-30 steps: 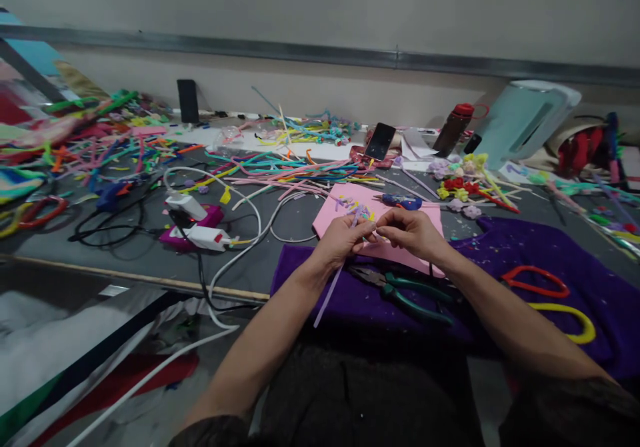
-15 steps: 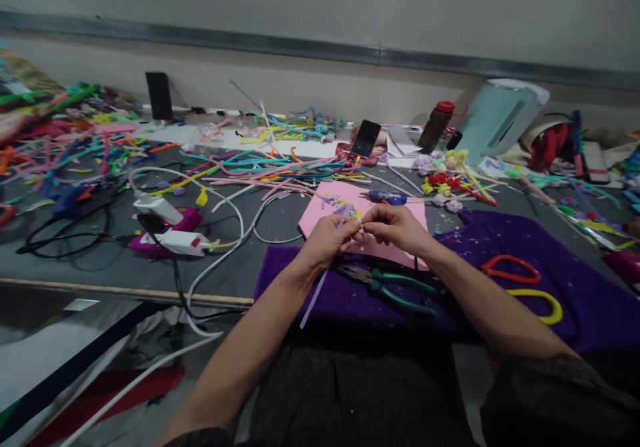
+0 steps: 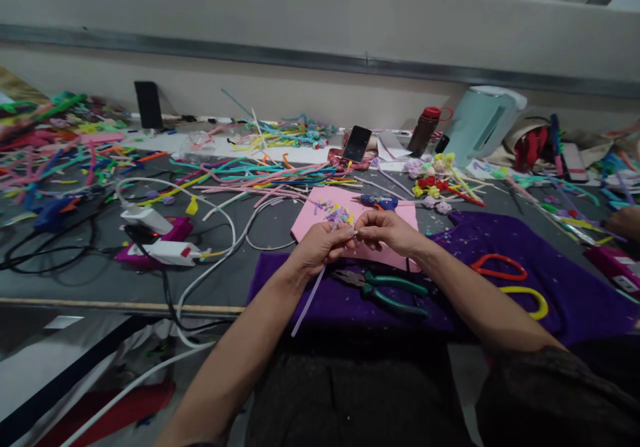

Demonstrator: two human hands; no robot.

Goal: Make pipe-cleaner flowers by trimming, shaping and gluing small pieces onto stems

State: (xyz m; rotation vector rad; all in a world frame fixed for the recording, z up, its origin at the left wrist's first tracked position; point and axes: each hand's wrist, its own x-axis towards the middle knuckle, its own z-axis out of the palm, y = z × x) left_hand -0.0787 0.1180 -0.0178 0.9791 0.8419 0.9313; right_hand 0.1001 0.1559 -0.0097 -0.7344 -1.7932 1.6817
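Note:
My left hand (image 3: 324, 244) is closed on a lavender pipe cleaner (image 3: 307, 306), whose lower end slants down toward the table edge. My right hand (image 3: 384, 231) meets it, fingertips pinched together at a tiny pale piece too small to name. Small purple, yellow and teal bits (image 3: 336, 212) show just beyond my fingers, over a pink sheet (image 3: 306, 215). On that sheet lies a blue tool with a pointed tip (image 3: 383, 202), apparently a glue gun. Green-handled pliers (image 3: 395, 292) rest below my hands on a purple cloth (image 3: 565, 260).
Scissor-like red (image 3: 505, 270) and yellow (image 3: 535, 300) handles lie by my right forearm. White cables and a power strip (image 3: 145, 250) occupy the left. Pipe cleaners (image 3: 270, 177), a phone (image 3: 357, 143), a bottle (image 3: 425, 130) and a mint container (image 3: 483, 124) stand behind. Another person's hand (image 3: 624, 223) shows at right.
The view has shifted slightly, so the table sits a little further left and lower. Both hands keep their pinch close together, and another person's hand now appears at the right edge.

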